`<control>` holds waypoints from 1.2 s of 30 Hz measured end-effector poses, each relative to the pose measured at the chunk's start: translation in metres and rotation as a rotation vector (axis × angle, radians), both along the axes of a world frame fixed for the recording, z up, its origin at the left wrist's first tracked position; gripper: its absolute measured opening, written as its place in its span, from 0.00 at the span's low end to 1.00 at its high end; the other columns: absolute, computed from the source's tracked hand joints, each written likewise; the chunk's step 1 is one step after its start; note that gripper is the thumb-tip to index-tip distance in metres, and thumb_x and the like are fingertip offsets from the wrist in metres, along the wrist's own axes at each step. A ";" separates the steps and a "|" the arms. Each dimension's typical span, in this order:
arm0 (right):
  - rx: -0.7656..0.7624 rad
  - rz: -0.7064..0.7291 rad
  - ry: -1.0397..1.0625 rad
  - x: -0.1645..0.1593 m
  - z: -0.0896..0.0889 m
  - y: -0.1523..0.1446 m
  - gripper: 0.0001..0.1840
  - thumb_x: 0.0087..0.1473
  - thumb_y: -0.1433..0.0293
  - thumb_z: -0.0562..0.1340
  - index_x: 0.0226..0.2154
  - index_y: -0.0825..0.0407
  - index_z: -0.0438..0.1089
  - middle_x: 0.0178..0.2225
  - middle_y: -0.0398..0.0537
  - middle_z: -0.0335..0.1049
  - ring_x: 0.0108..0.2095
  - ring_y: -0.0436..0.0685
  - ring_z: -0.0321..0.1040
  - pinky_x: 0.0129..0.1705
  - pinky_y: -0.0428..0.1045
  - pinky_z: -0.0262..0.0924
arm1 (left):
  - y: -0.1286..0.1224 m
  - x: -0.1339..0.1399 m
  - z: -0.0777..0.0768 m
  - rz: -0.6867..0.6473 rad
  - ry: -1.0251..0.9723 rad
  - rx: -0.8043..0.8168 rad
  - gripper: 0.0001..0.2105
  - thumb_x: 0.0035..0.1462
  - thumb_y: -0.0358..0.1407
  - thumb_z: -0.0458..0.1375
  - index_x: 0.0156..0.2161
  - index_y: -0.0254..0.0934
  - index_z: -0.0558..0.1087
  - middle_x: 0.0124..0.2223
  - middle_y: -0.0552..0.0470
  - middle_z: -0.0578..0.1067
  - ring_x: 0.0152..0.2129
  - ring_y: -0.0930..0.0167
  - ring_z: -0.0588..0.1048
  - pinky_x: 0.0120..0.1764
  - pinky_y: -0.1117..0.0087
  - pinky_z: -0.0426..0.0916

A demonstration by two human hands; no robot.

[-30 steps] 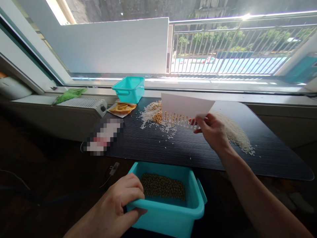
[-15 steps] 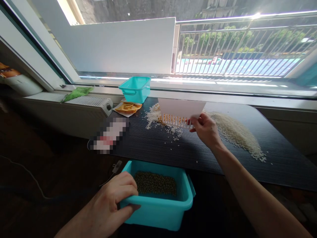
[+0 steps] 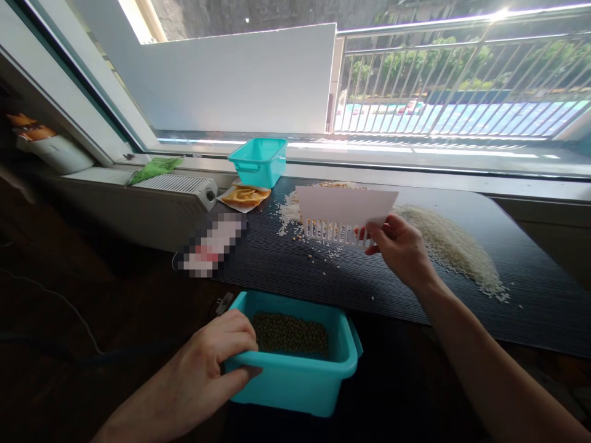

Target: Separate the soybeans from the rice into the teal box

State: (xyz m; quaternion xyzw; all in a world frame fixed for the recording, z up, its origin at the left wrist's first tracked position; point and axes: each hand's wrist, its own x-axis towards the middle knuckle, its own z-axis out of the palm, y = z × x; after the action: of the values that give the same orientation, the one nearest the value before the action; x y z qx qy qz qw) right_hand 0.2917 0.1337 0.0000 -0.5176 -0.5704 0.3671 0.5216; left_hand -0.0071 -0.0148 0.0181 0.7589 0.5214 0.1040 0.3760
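Note:
My left hand [image 3: 217,357] is closed on the left rim of a turquoise plastic bin [image 3: 290,384], held just below the table's front edge. Green beans [image 3: 290,334], probably mung beans, cover the bin's floor. Over the table, my right hand [image 3: 401,246] pinches a white card with slots cut along its lower edge [image 3: 346,206]. Through the slots, yellow kernels and white rice grains show. Behind the card lies a mixed heap of rice and yellow kernels [image 3: 289,212], partly hidden by it. To the right of my right hand spreads a larger pile of white rice [image 3: 457,252].
A second turquoise bin [image 3: 261,163] stands at the table's back left, beside a folded orange-yellow cloth [image 3: 244,195] on white paper. A blurred-out flat object [image 3: 215,246] lies at the left edge. Left of the black table [image 3: 530,277] is a radiator [image 3: 175,184] with a green cloth [image 3: 157,170].
The slotted card in my right hand has shifted slightly, uncovering more yellow kernels behind and left of it. The view has turned a little. My left hand keeps its hold on the bin.

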 end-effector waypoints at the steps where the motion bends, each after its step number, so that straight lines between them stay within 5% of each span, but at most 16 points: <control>1: -0.004 0.004 -0.007 0.001 0.001 -0.005 0.10 0.50 0.61 0.64 0.29 0.51 0.68 0.26 0.45 0.72 0.27 0.51 0.70 0.21 0.44 0.67 | 0.000 -0.001 0.000 0.003 0.000 -0.002 0.09 0.51 0.22 0.51 0.28 0.37 0.68 0.36 0.54 0.69 0.34 0.72 0.70 0.38 0.74 0.66; 13: -0.100 0.121 -0.092 0.017 -0.001 -0.057 0.15 0.49 0.56 0.66 0.27 0.51 0.69 0.24 0.44 0.73 0.16 0.47 0.63 0.17 0.45 0.64 | 0.004 -0.003 0.001 0.002 -0.004 -0.006 0.08 0.54 0.24 0.52 0.29 0.37 0.70 0.36 0.53 0.70 0.35 0.72 0.70 0.38 0.73 0.66; 22: -0.014 0.115 0.072 -0.033 0.004 -0.026 0.14 0.50 0.57 0.64 0.30 0.51 0.68 0.27 0.45 0.73 0.29 0.53 0.71 0.22 0.44 0.67 | 0.000 -0.013 0.009 0.049 0.023 0.001 0.07 0.53 0.25 0.53 0.28 0.37 0.71 0.35 0.53 0.72 0.34 0.71 0.71 0.37 0.73 0.67; 30: -0.037 0.187 0.070 -0.068 -0.018 -0.010 0.09 0.51 0.62 0.61 0.32 0.51 0.67 0.28 0.44 0.72 0.28 0.51 0.69 0.24 0.44 0.67 | -0.004 -0.038 0.015 0.116 0.093 -0.017 0.07 0.54 0.26 0.52 0.29 0.37 0.70 0.36 0.53 0.71 0.33 0.71 0.71 0.36 0.73 0.67; 36: -0.087 0.301 0.038 -0.066 -0.013 -0.025 0.10 0.50 0.61 0.62 0.29 0.51 0.68 0.26 0.44 0.72 0.24 0.50 0.67 0.21 0.45 0.66 | -0.004 -0.043 0.014 0.111 0.127 -0.020 0.07 0.55 0.27 0.52 0.30 0.37 0.71 0.37 0.53 0.72 0.34 0.71 0.71 0.38 0.72 0.67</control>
State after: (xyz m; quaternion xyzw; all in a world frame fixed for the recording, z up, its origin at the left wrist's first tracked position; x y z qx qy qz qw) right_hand 0.2254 0.1084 -0.0133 -0.4412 -0.6150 0.4754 0.4485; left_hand -0.0498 -0.0189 0.0326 0.7300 0.5866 0.0710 0.3435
